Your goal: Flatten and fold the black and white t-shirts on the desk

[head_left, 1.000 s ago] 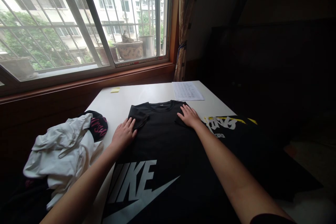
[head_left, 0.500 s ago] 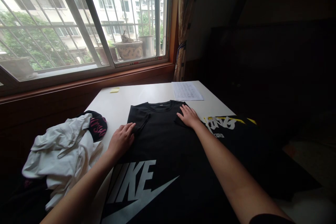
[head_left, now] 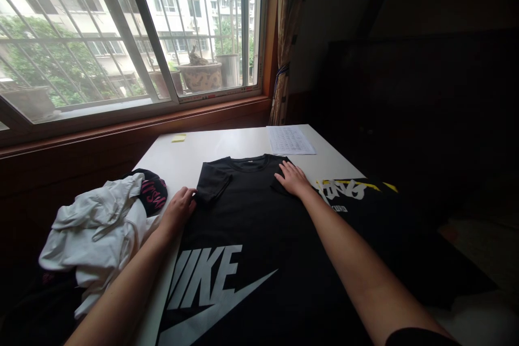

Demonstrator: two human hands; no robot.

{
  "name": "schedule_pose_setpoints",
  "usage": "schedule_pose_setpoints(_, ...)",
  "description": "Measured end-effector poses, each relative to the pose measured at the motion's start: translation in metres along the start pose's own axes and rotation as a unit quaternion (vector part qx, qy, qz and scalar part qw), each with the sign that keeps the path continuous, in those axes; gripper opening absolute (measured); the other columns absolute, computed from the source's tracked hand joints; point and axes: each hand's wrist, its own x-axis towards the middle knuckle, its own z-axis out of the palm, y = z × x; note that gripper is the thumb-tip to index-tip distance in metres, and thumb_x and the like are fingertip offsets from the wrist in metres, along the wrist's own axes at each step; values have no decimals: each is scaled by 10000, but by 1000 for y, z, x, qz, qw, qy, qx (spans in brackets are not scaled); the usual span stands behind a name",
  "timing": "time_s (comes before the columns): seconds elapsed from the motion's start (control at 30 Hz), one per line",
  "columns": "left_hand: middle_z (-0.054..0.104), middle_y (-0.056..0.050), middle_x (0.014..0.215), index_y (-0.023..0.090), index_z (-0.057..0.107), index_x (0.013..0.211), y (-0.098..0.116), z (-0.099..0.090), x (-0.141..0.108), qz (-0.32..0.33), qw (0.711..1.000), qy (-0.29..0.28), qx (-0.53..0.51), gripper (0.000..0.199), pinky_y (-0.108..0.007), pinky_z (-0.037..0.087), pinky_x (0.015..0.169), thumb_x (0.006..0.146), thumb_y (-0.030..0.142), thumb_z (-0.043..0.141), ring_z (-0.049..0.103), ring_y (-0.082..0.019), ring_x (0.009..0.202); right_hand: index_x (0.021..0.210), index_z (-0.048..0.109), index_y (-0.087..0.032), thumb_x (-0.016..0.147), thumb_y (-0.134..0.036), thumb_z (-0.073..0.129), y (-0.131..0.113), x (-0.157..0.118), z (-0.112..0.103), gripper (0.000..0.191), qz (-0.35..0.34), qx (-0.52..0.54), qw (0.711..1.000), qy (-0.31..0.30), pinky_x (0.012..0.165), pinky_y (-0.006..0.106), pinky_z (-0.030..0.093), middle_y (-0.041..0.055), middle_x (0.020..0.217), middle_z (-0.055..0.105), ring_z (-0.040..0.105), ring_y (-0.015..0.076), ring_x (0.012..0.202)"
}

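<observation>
A black T-shirt (head_left: 251, 211) with a large grey-white print lies front up on the white table, its collar toward the far side. At the shirt's left sleeve, my left hand (head_left: 178, 208) is closed, its fingertips pinching the sleeve's edge. My right hand (head_left: 291, 178) rests on the right sleeve near the shoulder, fingers spread and lying flat. Both short sleeves lie folded inward over the body. The lower end of the shirt runs out of the frame.
Crumpled white clothing (head_left: 97, 221) lies at the left beside a black garment with pink lettering (head_left: 153, 194). Another black printed garment (head_left: 344, 192) lies at the right. Printed paper (head_left: 291, 140) and a yellow note (head_left: 179, 138) lie on the white table (head_left: 219, 143).
My left hand has moved left, off the top of the sleeve to its outer edge, and its fingers have closed. My right hand stays on the right sleeve.
</observation>
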Motion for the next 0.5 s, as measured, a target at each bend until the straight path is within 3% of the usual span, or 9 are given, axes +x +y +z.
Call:
schedule_pose_setpoints(0.27,649,-72,990,267,709,1243,-22,-9,-11,59,996,-58,-14,348,-312,563,769,969,245,495,666,-192,812,1625,291,-169,1016,-625,231,1,2,3,762,2,-5,1000,0,1282,407,98,51,1717,199,161,214,1579)
schedule_pose_setpoints(0.4,664,-101,1201,289,731,1234,-17,-23,-7,72,995,-72,-22,347,-411,558,945,1000,392,496,666,-256,1047,1626,288,-179,1017,-624,223,1,2,3,757,3,-6,1000,-1,1281,411,101,53,1718,197,150,222,1581)
schedule_pose_setpoints(0.5,605,-76,1436,287,689,1313,-7,-24,6,79,992,-96,-35,416,-443,460,1127,1030,445,429,570,-267,1305,1626,287,-189,1018,-620,223,1,2,3,748,3,-7,1000,-2,1280,415,102,53,1718,198,146,227,1582)
